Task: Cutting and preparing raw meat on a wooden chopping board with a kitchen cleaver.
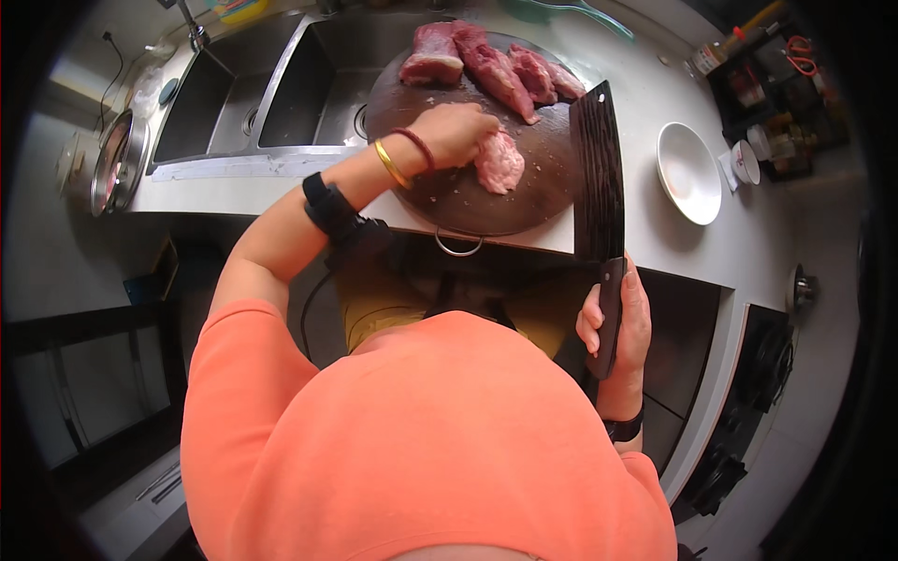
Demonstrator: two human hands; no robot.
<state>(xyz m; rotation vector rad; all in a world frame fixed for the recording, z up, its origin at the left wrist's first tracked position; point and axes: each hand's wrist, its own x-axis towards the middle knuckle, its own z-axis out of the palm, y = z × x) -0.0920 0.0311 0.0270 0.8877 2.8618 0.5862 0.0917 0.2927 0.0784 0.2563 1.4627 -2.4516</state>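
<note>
My left hand (459,135) reaches over a round dark cutting board (421,186), its fingers closed on the upper end of a pale pink, fatty piece of meat (501,165). My right hand (617,319) grips the dark handle of a cleaver (598,175). The cleaver's broad, dark, streaked blade points away from me and stands at the board's right edge. Along the far side of the board lie larger cuts of raw red meat: a thick block (431,56), a long strip (494,73) and smaller pieces (540,76) beside it.
A double stainless steel sink (284,80) adjoins the board on the left. To the right, a white bowl (689,174) and a small bowl (746,163) sit on the counter (642,242). A metal pan (121,165) stands far left, a gas stove (754,365) at lower right.
</note>
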